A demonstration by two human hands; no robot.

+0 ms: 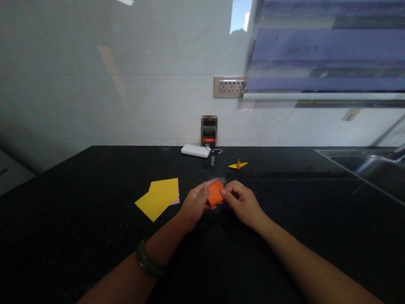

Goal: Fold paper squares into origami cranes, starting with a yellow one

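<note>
Both my hands meet at the middle of a black counter (95, 253) around a small folded piece of orange paper (215, 193). My left hand (196, 204) curls round its left side, thumb on top. The fingers of my right hand (242, 202) pinch its right edge. The paper is held just above the counter. A dark band sits on my left wrist (146, 264).
A few yellow paper sheets (158, 197) with a pink one under them lie to the left. A folded yellow paper crane (238, 165) sits behind my hands. A white case (195, 150) lies by the wall, below a wall socket (230, 87). A steel sink (373, 166) is at right.
</note>
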